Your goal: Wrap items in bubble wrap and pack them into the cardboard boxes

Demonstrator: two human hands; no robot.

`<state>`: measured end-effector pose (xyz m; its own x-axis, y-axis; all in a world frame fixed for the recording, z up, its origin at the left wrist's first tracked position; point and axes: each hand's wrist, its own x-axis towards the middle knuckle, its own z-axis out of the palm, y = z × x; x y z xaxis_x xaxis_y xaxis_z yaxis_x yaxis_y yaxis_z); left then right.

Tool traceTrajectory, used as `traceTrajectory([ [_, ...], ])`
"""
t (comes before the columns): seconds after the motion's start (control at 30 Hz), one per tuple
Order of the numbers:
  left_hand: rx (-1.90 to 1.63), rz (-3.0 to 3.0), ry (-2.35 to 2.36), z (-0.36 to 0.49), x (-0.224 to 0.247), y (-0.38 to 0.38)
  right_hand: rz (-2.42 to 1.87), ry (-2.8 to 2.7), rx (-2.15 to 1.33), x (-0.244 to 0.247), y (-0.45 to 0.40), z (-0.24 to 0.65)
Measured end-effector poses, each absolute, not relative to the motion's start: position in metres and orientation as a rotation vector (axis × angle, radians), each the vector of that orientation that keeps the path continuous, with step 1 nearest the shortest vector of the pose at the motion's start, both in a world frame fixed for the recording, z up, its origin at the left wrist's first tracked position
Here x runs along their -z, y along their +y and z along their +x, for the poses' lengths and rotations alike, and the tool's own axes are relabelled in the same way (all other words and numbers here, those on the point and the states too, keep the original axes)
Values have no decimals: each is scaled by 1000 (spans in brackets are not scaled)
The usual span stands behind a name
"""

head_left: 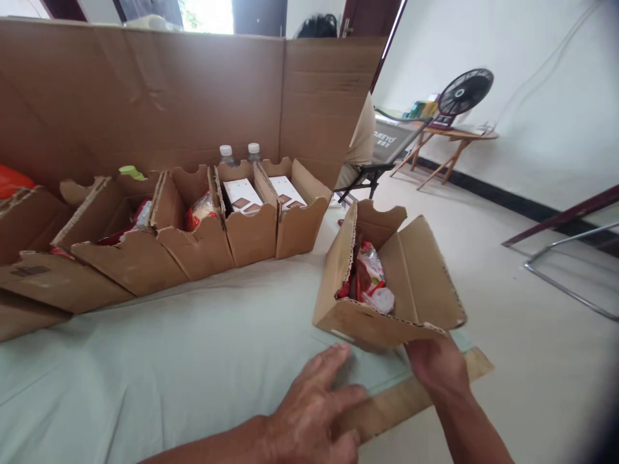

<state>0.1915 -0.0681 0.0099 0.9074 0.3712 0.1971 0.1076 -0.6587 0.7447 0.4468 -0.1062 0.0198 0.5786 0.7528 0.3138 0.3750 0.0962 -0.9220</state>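
Observation:
An open-topped cardboard box (pixel 367 325), slightly tilted, is near the right edge of the cloth-covered surface. Inside it are a red and white plastic packet (pixel 370 265) and a clear crumpled wrapper (pixel 382 299). My right hand (pixel 441 367) grips the box from below at its front right corner; its fingertips are hidden behind the cardboard. Just in front of the box, my left hand (pixel 314 403) has its fingers apart and holds nothing. Its fingers hover over or rest on the cloth and the brown edge strip (pixel 387 406); contact is unclear.
A row of cardboard bins (pixel 193 254) holds packets and white boxes (pixel 243 195) against a tall cardboard panel (pixel 193 96). Two capped bottles (pixel 254 153) stand behind. A person sits beyond the panel by a folding chair (pixel 387 138). A fan (pixel 464 93) stands on a wooden table (pixel 464 134).

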Motion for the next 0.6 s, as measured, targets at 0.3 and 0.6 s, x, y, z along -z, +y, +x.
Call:
traceTrajectory([
  [0.3, -359, 2652, 628, 133, 5, -31, -1769, -1076, -416, -2, -94, 439],
  [0.6, -482, 2763, 523, 128, 32, -31, -1637, -1047, -463, -27, 24, 510],
])
